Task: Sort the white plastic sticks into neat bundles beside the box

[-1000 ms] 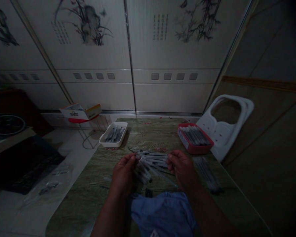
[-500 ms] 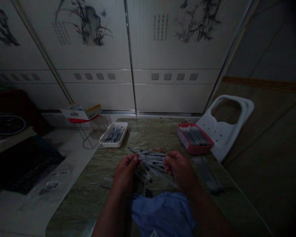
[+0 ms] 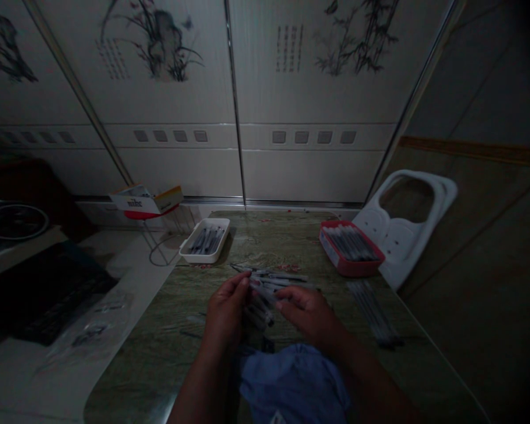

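Clear pens with dark parts lie in a loose pile [image 3: 287, 277] at the middle of the green table [image 3: 159, 347]. My left hand [image 3: 227, 300] is closed at the pile's left side, thumb and fingers pinching a clear pen. At the right of the pile, my right hand [image 3: 307, 309] has its thumb and fingers closed together near the pens; what they grip, if anything, is too dark to make out. A row of pens [image 3: 373, 312] lies to the right of my right hand.
A white tray of pens [image 3: 223, 242] stands at the back left, a red basket of pens [image 3: 357, 270] at the back right. Blue cloth [image 3: 291, 377] is at the near edge. A white folding chair [image 3: 439, 194] leans beyond the basket.
My right hand has moved a little left and down, off the right ends of the pens. My left hand has hardly moved.
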{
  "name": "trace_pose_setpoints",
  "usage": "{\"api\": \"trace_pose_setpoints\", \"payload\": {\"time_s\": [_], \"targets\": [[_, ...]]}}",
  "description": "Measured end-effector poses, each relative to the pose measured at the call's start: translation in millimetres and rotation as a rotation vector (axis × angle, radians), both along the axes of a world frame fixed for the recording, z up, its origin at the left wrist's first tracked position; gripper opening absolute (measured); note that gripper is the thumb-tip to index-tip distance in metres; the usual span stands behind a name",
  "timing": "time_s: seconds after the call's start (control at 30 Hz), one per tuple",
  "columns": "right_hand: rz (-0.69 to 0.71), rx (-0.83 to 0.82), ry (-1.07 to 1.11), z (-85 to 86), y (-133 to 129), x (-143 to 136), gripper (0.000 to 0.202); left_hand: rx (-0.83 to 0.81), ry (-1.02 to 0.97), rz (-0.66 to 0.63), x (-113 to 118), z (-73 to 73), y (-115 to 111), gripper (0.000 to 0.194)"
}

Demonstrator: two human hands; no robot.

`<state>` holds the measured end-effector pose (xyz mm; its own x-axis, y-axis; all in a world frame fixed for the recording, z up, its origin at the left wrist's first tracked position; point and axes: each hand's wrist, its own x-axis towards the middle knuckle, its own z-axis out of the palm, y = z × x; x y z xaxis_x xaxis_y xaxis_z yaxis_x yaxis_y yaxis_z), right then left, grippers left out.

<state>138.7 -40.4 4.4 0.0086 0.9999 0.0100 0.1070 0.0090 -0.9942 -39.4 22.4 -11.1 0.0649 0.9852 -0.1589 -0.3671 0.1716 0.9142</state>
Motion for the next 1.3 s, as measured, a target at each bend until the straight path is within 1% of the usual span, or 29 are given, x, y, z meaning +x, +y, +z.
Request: {"api": "trace_pose_setpoints", "payload": {"time_s": [0.07,0.17,0.33,0.47,0.57,0.7,0.9,1.03,1.17,1.3], "targets": [[-0.021,0.037,-0.033,-0.2,-1.4,-2.3,0.021,0.017,0.026,0.022,1.5,2.7,-2.0,0.051],[-0.048,0.050,-0.072,1.9,-4.2,-6.2,0.018,0.039,0.056,0.044,4.7,4.6,-4.8,0.050],[-0.076,0.081,-0.081,5.0,-9.0,-12.4,0.016,0.038,0.063,0.097,10.9,2.3,-8.1,0.052],[-0.067,0.160,-0.167,2.3,-10.8,-15.0,0.016,0.045,0.063,0.129,15.0,1.6,-10.5,0.053],[-0.081,0.199,-0.191,-0.2,-11.9,-16.9,0.015,0.044,0.060,0.138,16.9,2.2,-11.8,0.052],[-0.079,0.220,-0.201,-0.3,-14.0,-19.3,0.016,0.048,0.062,0.152,19.5,3.0,-12.9,0.052],[-0.104,0.221,-0.262,-0.2,-15.7,-20.4,0.016,0.005,0.044,0.183,26.4,7.0,-17.3,0.053],[-0.113,0.226,-0.335,1.6,-17.4,-19.8,0.017,-0.009,0.011,0.184,30.3,8.7,-18.7,0.051],[-0.106,0.240,-0.404,4.8,-19.9,-20.6,0.019,-0.012,0.016,0.194,32.7,9.3,-19.5,0.054],[-0.101,0.251,-0.353,1.2,-17.8,-19.6,0.018,-0.009,-0.014,0.193,33.2,9.5,-20.9,0.054]]}}
